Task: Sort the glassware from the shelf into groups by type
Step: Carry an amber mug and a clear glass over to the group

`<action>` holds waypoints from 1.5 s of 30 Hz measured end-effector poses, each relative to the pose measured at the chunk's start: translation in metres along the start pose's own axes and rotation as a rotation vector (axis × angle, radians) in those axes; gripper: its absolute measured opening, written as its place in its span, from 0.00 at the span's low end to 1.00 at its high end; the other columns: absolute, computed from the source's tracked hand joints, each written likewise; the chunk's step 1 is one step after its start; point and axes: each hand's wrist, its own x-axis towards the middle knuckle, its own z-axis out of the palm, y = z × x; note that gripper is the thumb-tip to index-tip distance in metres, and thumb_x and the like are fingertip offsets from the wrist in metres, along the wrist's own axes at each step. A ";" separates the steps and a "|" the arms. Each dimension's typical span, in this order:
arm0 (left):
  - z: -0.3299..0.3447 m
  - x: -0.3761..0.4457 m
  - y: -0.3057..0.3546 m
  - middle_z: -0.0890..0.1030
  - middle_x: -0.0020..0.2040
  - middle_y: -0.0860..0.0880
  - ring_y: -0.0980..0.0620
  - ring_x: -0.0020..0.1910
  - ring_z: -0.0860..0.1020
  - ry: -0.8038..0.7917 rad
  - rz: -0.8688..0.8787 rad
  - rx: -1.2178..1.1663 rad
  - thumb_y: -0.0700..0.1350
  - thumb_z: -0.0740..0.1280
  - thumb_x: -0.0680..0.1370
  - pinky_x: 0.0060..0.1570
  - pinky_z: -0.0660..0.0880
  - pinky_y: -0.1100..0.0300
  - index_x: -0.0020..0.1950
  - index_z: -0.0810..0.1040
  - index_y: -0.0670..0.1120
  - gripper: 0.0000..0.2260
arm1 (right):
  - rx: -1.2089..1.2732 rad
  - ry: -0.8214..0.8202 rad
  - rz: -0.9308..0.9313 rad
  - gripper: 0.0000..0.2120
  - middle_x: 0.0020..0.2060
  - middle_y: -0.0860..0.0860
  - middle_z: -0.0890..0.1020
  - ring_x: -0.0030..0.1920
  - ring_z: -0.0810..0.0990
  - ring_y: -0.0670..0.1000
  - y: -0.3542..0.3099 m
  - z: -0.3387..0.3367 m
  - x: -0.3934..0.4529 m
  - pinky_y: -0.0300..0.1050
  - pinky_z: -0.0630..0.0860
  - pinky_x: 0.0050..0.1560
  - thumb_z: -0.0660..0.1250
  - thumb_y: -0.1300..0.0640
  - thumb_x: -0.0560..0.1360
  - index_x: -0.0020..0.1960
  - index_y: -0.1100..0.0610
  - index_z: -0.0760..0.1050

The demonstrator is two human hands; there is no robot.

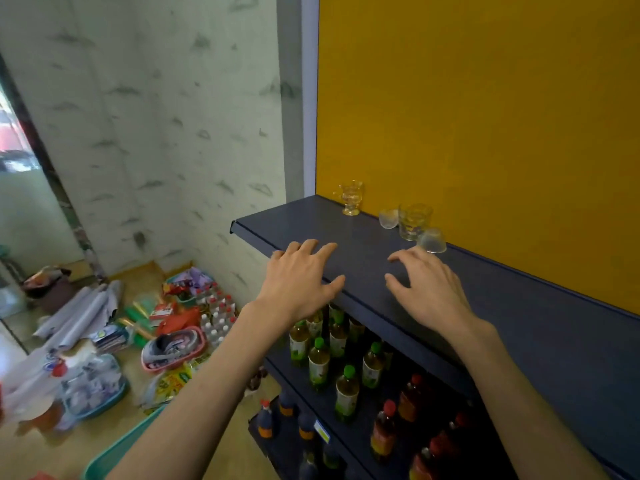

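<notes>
Both hands hover over the dark shelf [363, 258] at frame centre, fingers spread and holding nothing: left hand [298, 282], right hand [429, 289]. The glassware stands just above them against the yellow back panel [485, 116]: a handled footed cup [351, 197], a clear tumbler [414, 221], and two small frosted cups [388, 218] [432, 240] beside the tumbler.

Two bare forearms and hands (no sleeves, rings or watch).
</notes>
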 end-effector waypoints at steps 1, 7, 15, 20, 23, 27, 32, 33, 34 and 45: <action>0.003 0.017 -0.009 0.67 0.77 0.48 0.43 0.72 0.68 -0.003 0.007 0.007 0.67 0.55 0.80 0.66 0.68 0.46 0.80 0.59 0.56 0.31 | 0.003 0.007 0.009 0.18 0.64 0.48 0.74 0.63 0.74 0.53 0.000 0.004 0.017 0.49 0.71 0.56 0.62 0.45 0.80 0.68 0.49 0.72; 0.013 0.116 -0.052 0.66 0.78 0.48 0.43 0.74 0.67 0.023 0.046 0.027 0.66 0.55 0.80 0.67 0.67 0.45 0.80 0.59 0.57 0.30 | 0.000 0.075 0.065 0.18 0.62 0.49 0.75 0.62 0.74 0.52 0.009 0.019 0.106 0.50 0.72 0.56 0.63 0.45 0.80 0.68 0.50 0.72; 0.057 0.208 -0.086 0.66 0.78 0.47 0.43 0.74 0.67 -0.014 0.108 -0.005 0.66 0.56 0.80 0.68 0.66 0.44 0.80 0.59 0.56 0.31 | 0.022 0.019 0.128 0.19 0.63 0.47 0.73 0.63 0.72 0.50 0.010 0.066 0.161 0.47 0.72 0.58 0.63 0.45 0.80 0.68 0.49 0.71; 0.091 0.262 -0.109 0.68 0.76 0.46 0.42 0.72 0.69 -0.040 0.132 -0.048 0.66 0.58 0.79 0.67 0.68 0.44 0.80 0.59 0.53 0.33 | 0.006 0.016 0.210 0.19 0.62 0.47 0.73 0.62 0.73 0.49 0.011 0.091 0.181 0.45 0.72 0.56 0.64 0.45 0.79 0.68 0.48 0.71; 0.111 0.295 -0.121 0.71 0.74 0.45 0.42 0.69 0.72 -0.025 0.158 -0.081 0.66 0.59 0.78 0.64 0.71 0.44 0.79 0.61 0.51 0.33 | -0.030 0.032 0.284 0.19 0.61 0.47 0.73 0.61 0.74 0.49 0.013 0.100 0.191 0.46 0.74 0.55 0.64 0.45 0.79 0.68 0.49 0.72; 0.128 0.337 -0.129 0.72 0.71 0.45 0.41 0.69 0.70 0.024 0.179 -0.119 0.69 0.59 0.77 0.65 0.69 0.44 0.78 0.63 0.50 0.35 | -0.104 0.040 0.397 0.19 0.63 0.48 0.74 0.62 0.75 0.51 0.014 0.106 0.205 0.47 0.74 0.56 0.63 0.45 0.79 0.68 0.50 0.72; 0.141 0.384 -0.127 0.74 0.69 0.43 0.40 0.68 0.71 0.030 0.224 -0.199 0.72 0.59 0.75 0.63 0.69 0.44 0.75 0.67 0.48 0.37 | -0.163 0.082 0.519 0.18 0.61 0.48 0.75 0.62 0.75 0.52 0.014 0.104 0.213 0.48 0.75 0.52 0.63 0.46 0.79 0.67 0.50 0.73; 0.144 0.392 -0.124 0.75 0.68 0.43 0.40 0.67 0.72 0.037 0.240 -0.211 0.72 0.60 0.75 0.62 0.69 0.45 0.74 0.68 0.47 0.37 | -0.179 0.095 0.539 0.18 0.61 0.48 0.75 0.61 0.75 0.52 0.014 0.104 0.213 0.47 0.74 0.51 0.63 0.46 0.79 0.67 0.49 0.73; 0.147 0.398 -0.122 0.76 0.67 0.43 0.39 0.66 0.73 0.042 0.252 -0.222 0.71 0.61 0.75 0.61 0.70 0.46 0.73 0.69 0.46 0.37 | -0.191 0.107 0.559 0.18 0.61 0.48 0.75 0.61 0.75 0.52 0.013 0.104 0.213 0.47 0.73 0.49 0.64 0.46 0.79 0.66 0.49 0.73; 0.175 0.431 -0.099 0.82 0.52 0.43 0.41 0.50 0.80 -0.076 0.110 -0.571 0.68 0.73 0.68 0.42 0.72 0.54 0.60 0.77 0.43 0.34 | -0.332 0.227 0.779 0.16 0.54 0.52 0.77 0.57 0.76 0.57 0.029 0.092 0.211 0.52 0.73 0.50 0.67 0.48 0.75 0.60 0.54 0.74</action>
